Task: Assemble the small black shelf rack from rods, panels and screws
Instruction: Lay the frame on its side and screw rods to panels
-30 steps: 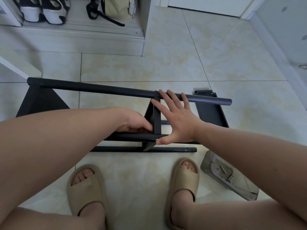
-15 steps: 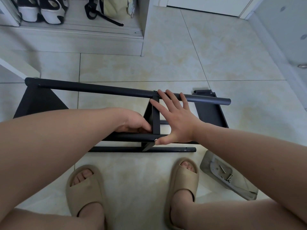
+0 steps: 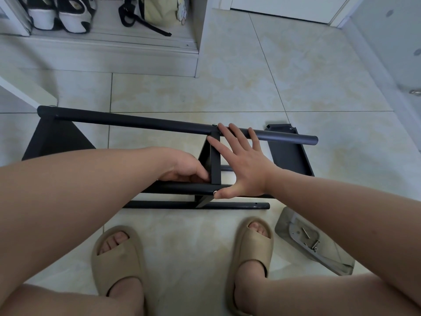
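Flat and open, the right grip (image 3: 246,169) is laid against the middle panel (image 3: 215,165) of the black rack (image 3: 57,142), with its fingers (image 3: 235,135) on the top rod (image 3: 136,123) and its thumb touching a screw (image 3: 214,192) in the near rod (image 3: 177,188). The left grip (image 3: 184,167) is curled beside that panel; what it holds cannot be told. The rack is set on the tiled floor (image 3: 250,87), just beyond the feet.

Half-built black shelf rack (image 3: 59,140) lies on its side on the tiled floor (image 3: 250,87), its middle panel (image 3: 215,165) upright between far rod (image 3: 159,123) and near rod (image 3: 182,189). A silver screw (image 3: 214,192) caps the near joint.
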Demonstrator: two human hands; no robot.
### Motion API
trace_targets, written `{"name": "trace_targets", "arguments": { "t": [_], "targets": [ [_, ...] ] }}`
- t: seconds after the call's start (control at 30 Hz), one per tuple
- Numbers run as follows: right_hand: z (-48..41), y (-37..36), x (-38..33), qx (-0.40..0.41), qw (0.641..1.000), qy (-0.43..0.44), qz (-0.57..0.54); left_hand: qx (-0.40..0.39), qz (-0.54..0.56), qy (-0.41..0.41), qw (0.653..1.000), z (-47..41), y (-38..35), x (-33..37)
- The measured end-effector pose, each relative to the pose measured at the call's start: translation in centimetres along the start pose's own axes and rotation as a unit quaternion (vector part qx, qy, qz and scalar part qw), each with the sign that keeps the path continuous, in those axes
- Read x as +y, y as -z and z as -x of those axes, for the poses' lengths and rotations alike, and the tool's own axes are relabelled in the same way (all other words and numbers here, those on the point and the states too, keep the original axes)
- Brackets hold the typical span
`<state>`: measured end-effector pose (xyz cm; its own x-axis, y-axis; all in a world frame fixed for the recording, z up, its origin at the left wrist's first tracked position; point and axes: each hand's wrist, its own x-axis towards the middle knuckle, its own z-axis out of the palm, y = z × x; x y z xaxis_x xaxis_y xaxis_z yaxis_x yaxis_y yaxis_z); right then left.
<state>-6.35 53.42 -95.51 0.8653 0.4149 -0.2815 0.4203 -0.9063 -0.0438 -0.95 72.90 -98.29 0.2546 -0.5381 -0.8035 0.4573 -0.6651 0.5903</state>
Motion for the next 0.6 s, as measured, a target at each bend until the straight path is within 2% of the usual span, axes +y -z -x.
{"name": "trace_targets", "arguments": {
  "t": [0.13, 0.23, 0.33, 0.6],
  "targets": [
    [0.0, 0.05, 0.0, -0.002, 1.0, 0.0, 0.004, -0.048, 0.023, 0.0, 0.999, 0.11, 0.33, -0.12],
    [0.03, 0.02, -0.05, -0.002, 1.0, 0.0, 0.004, -0.025, 0.031, 0.013, 0.999, 0.0, 0.07, 0.04],
    [0.04, 0.0, -0.02, -0.001, 1.0, 0.0, 0.004, 0.018, -0.008, 0.003, 1.0, -0.26, -0.15, 0.11],
    [0.01, -0.08, -0.03, 0.0, 1.0, -0.001, 0.008, -0.028, -0.001, 0.012, 1.0, 0.18, 0.2, 0.15]
  ]
}}
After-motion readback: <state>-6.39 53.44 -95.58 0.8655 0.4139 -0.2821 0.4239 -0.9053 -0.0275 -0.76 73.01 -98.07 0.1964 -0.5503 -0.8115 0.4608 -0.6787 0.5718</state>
